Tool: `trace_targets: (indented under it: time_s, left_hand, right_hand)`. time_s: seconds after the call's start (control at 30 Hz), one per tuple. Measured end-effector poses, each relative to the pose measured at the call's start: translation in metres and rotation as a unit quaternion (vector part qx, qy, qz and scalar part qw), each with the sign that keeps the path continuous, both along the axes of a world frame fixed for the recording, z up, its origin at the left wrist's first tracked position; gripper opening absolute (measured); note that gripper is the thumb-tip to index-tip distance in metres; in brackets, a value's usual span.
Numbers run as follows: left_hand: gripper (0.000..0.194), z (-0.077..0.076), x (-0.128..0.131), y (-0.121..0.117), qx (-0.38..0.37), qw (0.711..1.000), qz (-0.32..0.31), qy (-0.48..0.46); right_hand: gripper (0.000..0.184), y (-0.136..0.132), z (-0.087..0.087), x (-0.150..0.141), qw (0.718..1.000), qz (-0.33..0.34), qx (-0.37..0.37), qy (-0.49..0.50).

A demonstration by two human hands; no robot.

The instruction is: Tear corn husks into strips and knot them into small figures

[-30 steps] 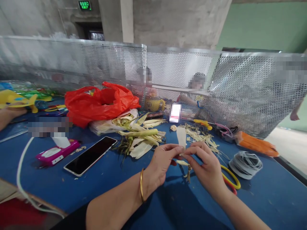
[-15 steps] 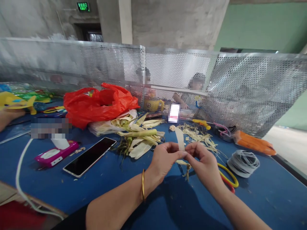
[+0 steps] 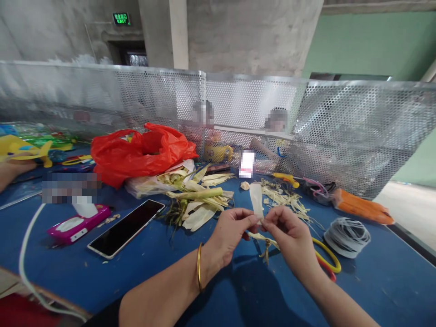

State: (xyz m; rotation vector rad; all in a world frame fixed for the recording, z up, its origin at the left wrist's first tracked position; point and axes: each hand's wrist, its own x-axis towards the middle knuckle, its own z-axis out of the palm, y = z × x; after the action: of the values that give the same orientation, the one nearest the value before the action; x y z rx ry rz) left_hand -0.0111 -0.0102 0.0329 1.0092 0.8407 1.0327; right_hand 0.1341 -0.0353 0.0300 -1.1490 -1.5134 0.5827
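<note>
A pale strip of corn husk [image 3: 256,200] stands upright between my two hands. My left hand [image 3: 235,229], with a gold bangle at the wrist, pinches its lower end between thumb and fingers. The fingertips of my right hand [image 3: 284,227] are closed on the same lower end. Below them on the table lies another husk piece with a tied, frayed end [image 3: 266,250]. Beyond my left hand is a pile of dried corn husks [image 3: 200,204], and shredded husk scraps [image 3: 286,197] lie beyond the right. Scissors with yellow and red handles [image 3: 332,256] are partly hidden by my right hand.
On the blue table [image 3: 136,281] lie a phone [image 3: 127,227], a magenta power strip [image 3: 80,222], a red plastic bag [image 3: 136,154], a spool of grey cord [image 3: 347,236] and an orange packet [image 3: 363,206]. A perforated metal screen [image 3: 252,100] runs behind. Another person's hand [image 3: 13,168] is at far left.
My hands have shifted slightly on the husk strip, and my right fingers have drawn a little apart from the left. The whole view has tipped up slightly.
</note>
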Motion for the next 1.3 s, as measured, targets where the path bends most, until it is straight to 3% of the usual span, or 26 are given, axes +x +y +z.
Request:
trace_targets:
  time_s: [0.27, 0.63, 0.77, 0.9, 1.13, 1.3]
  left_hand:
    - [0.020, 0.002, -0.002, 0.001, -0.040, 0.999, -0.012, -0.033]
    - [0.018, 0.002, -0.006, 0.001, -0.090, 0.993, -0.062, -0.052]
    - [0.021, 0.004, -0.006, 0.000, -0.082, 0.994, -0.062, -0.038]
    - [0.023, 0.003, -0.004, 0.000, -0.027, 0.999, -0.043, -0.002]
    - [0.018, -0.003, 0.002, 0.001, 0.089, 0.994, 0.035, 0.058]
    - [0.016, -0.002, 0.000, 0.001, 0.104, 0.992, 0.013, 0.076]
  right_hand:
    - [0.013, -0.002, 0.008, 0.005, 0.976, 0.044, 0.118, -0.176]
    - [0.013, 0.000, 0.005, 0.012, 0.946, 0.012, 0.192, -0.262]
    - [0.015, 0.000, 0.006, 0.013, 0.944, 0.011, 0.187, -0.273]
    - [0.014, -0.001, 0.007, 0.011, 0.953, 0.001, 0.161, -0.256]
    - [0.015, -0.001, 0.005, 0.004, 0.989, -0.013, 0.028, -0.147]
    - [0.015, -0.001, 0.002, 0.001, 0.998, -0.016, -0.025, -0.054]
